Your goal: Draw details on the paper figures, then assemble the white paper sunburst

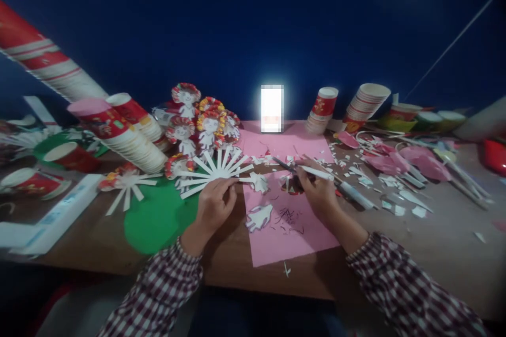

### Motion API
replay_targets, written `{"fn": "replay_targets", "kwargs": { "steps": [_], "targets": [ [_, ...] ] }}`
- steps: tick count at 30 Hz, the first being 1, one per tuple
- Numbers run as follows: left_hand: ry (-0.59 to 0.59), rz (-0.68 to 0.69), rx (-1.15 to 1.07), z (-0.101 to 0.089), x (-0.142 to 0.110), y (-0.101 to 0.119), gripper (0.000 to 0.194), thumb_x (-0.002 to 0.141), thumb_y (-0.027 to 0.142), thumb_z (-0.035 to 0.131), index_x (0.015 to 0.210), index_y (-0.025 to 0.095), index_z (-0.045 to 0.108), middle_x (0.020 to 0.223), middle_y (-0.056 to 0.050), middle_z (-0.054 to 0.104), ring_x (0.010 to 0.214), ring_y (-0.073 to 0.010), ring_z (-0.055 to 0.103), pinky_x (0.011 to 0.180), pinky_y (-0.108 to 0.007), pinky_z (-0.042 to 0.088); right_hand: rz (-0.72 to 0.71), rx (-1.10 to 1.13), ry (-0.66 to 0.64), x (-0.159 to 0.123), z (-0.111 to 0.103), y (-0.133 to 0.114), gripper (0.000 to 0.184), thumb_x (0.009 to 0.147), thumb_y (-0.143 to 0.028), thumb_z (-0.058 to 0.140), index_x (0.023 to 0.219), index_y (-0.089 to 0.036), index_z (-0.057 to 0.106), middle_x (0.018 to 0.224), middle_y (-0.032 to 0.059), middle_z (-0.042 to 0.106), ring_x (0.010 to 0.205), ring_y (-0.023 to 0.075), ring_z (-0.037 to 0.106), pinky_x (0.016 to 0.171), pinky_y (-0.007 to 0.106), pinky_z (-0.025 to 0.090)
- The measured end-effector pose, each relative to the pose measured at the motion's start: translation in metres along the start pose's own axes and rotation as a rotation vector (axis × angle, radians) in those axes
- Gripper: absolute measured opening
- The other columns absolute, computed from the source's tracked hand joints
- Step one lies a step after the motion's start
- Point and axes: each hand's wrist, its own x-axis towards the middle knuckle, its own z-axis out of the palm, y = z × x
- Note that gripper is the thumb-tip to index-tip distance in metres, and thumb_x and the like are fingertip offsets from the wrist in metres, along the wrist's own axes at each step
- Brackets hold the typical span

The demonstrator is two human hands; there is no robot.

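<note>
My left hand [215, 202] pinches the base of a white paper cup cut into a fan of strips [226, 160], above the table's middle. My right hand [318, 187] is closed around a slim white pen-like tool [316, 171]; its working end is hard to make out. A dark slender tool [282, 163] lies by its fingertips, and I cannot tell whether they touch it. Two white paper cut-outs, a small figure [259, 217] and a jagged piece [259, 182], lie between my hands on a pink sheet [312, 231] with dark scribbles.
Finished paper dolls [207, 129] with red and yellow rims cluster at back left. Leaning stacks of paper cups [134, 142] stand left, more cups [367, 100] at back right. A green disc [158, 221] lies left. Paper scraps [395, 195] litter the right. A bright screen [272, 108] stands behind.
</note>
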Motion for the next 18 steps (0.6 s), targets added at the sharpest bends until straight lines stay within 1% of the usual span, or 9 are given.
{"fn": "replay_targets", "kwargs": {
  "steps": [1,3,5,8,10,13,16,18],
  "targets": [
    [0.015,0.008,0.017,0.0,-0.001,0.0,0.022,0.085,0.013,0.05,0.103,0.017,0.063,0.094,-0.006,0.069,0.088,-0.0182,0.063,0.083,-0.033,0.05,-0.057,-0.069,0.033,0.003,-0.002,0.004,0.022,0.087,-0.029,0.051,0.1,-0.018,0.064,0.098,0.0092,0.068,0.092,0.0212,0.063,0.085,0.036,0.05],
    [0.045,0.017,0.045,0.001,-0.002,0.001,0.022,0.085,0.013,0.051,0.103,0.017,0.063,0.093,-0.006,0.069,0.087,-0.0181,0.063,0.082,-0.033,0.051,-0.12,-0.207,0.024,0.007,-0.006,0.01,0.028,0.086,-0.022,0.048,0.109,-0.018,0.062,0.105,0.0106,0.067,0.1,0.0233,0.062,0.091,0.04,0.048],
    [0.065,0.011,0.064,0.001,-0.003,0.001,0.022,0.085,0.013,0.05,0.103,0.016,0.063,0.094,-0.006,0.07,0.088,-0.0182,0.064,0.083,-0.033,0.051,-0.144,-0.304,-0.034,0.01,-0.008,0.015,0.037,0.084,-0.017,0.045,0.117,-0.016,0.06,0.111,0.0129,0.066,0.105,0.0256,0.061,0.094,0.043,0.046],
    [0.093,-0.026,0.08,0.002,-0.003,-0.002,0.022,0.086,0.014,0.049,0.103,0.017,0.063,0.096,-0.007,0.07,0.09,-0.0185,0.064,0.084,-0.033,0.052,-0.129,-0.321,-0.092,0.012,-0.011,0.017,0.041,0.086,-0.016,0.039,0.122,-0.013,0.059,0.116,0.0147,0.065,0.109,0.0263,0.06,0.095,0.044,0.046],
    [0.104,-0.048,0.093,0.003,-0.003,-0.006,0.023,0.086,0.014,0.049,0.104,0.017,0.063,0.097,-0.007,0.07,0.091,-0.019,0.065,0.084,-0.033,0.052,-0.093,-0.263,-0.098,0.013,-0.011,0.016,0.041,0.087,-0.017,0.038,0.123,-0.014,0.058,0.114,0.0137,0.067,0.105,0.0249,0.062,0.092,0.042,0.048],
    [0.089,-0.06,0.104,0.005,-0.004,-0.009,0.023,0.086,0.015,0.048,0.103,0.017,0.063,0.097,-0.008,0.07,0.091,-0.0195,0.065,0.083,-0.034,0.053,-0.04,-0.159,-0.066,0.014,-0.012,0.016,0.039,0.086,-0.021,0.044,0.122,-0.016,0.059,0.105,0.0117,0.07,0.091,0.0233,0.066,0.083,0.038,0.052],
    [0.051,-0.05,0.101,0.006,-0.004,-0.007,0.022,0.086,0.014,0.048,0.101,0.016,0.063,0.096,-0.008,0.07,0.09,-0.0197,0.065,0.083,-0.034,0.053,-0.027,-0.132,-0.011,0.015,-0.011,0.017,0.034,0.085,-0.028,0.051,0.115,-0.017,0.061,0.098,0.0101,0.071,0.082,0.0222,0.067,0.077,0.035,0.052],
    [0.019,-0.027,0.101,0.003,-0.005,-0.004,0.021,0.086,0.014,0.048,0.1,0.017,0.064,0.095,-0.007,0.071,0.089,-0.0192,0.066,0.083,-0.033,0.053,-0.029,-0.132,0.031,0.016,-0.01,0.019,0.031,0.086,-0.032,0.05,0.109,-0.016,0.063,0.095,0.0102,0.071,0.079,0.0216,0.066,0.074,0.034,0.052]
  ]
}}
